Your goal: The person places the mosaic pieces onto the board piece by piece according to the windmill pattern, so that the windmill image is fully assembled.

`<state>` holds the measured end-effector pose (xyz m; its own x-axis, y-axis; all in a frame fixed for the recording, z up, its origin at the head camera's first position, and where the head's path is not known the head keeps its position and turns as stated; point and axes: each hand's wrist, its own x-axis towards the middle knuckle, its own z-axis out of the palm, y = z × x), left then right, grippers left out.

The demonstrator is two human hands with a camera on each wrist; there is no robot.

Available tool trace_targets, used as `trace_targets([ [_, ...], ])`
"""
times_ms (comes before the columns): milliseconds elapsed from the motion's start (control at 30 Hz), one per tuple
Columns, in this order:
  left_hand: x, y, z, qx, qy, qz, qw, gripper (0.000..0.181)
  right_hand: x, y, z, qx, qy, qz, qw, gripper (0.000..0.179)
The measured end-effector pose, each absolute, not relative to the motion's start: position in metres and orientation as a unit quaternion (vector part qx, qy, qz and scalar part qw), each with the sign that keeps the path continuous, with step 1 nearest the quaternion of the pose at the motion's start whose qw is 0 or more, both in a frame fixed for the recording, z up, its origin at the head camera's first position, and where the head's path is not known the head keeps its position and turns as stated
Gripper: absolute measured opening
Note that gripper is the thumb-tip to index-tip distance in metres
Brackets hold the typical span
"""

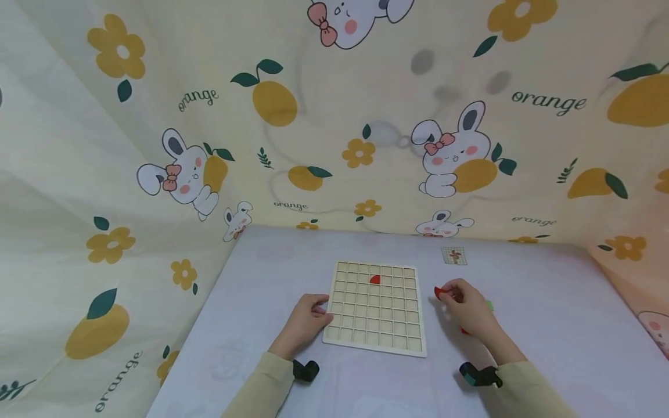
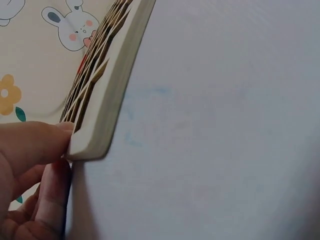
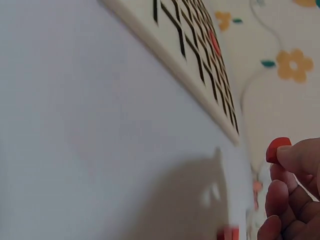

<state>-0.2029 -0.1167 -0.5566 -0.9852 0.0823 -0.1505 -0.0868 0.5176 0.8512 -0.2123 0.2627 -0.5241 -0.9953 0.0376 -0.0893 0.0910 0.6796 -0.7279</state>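
Observation:
A pale wooden grid board [image 1: 376, 325] lies flat on the table, with a red quarter-round piece [image 1: 375, 280] set in one cell of an upper row. My left hand [image 1: 303, 322] grips the board's left edge; in the left wrist view its thumb is on the rim and its fingers are at the side. To the right of the board, my right hand [image 1: 467, 307] pinches a second red piece [image 3: 278, 149] with a curved edge between thumb and fingertips, above the table. Part of a green piece [image 1: 489, 305] and part of another red piece [image 1: 464, 331] show from behind the right hand.
A small picture card [image 1: 455, 256] with a gridded pattern lies on the table behind the right hand. The white table [image 1: 554, 302] meets a patterned cloth [image 1: 334, 197] at the back and sides. Each wrist wears a small black camera [image 1: 306, 371].

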Motion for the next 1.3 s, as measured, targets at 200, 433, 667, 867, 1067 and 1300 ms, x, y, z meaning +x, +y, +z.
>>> trace_targets([
  [200, -0.204, -0.115, -0.554, 0.010, 0.876, 0.474, 0.087, 0.048, -0.222, 0.227, -0.533, 0.018, 0.909, -0.413, 0.050, 0.019],
  [433, -0.204, -0.114, -0.550, -0.001, 0.879, 0.466, 0.096, 0.049, -0.227, 0.191, -0.535, -0.003, 0.905, -0.422, 0.049, 0.016],
  [667, -0.205, -0.115, -0.555, -0.009, 0.875, 0.475, 0.094, 0.049, -0.232, 0.165, -0.535, -0.029, 0.899, -0.436, 0.037, 0.011],
  [867, -0.204, -0.116, -0.558, -0.013, 0.870, 0.484, 0.093, 0.048, -0.237, 0.150, -0.541, -0.030, 0.897, -0.440, 0.033, 0.010],
  [1067, -0.204, -0.118, -0.561, -0.007, 0.867, 0.489, 0.090, 0.048, -0.243, 0.137, -0.546, -0.030, 0.900, -0.435, 0.024, 0.008],
  [1300, -0.205, -0.117, -0.561, -0.002, 0.868, 0.487, 0.091, 0.048, -0.247, 0.131, -0.552, -0.024, 0.909, -0.416, 0.006, 0.005],
])
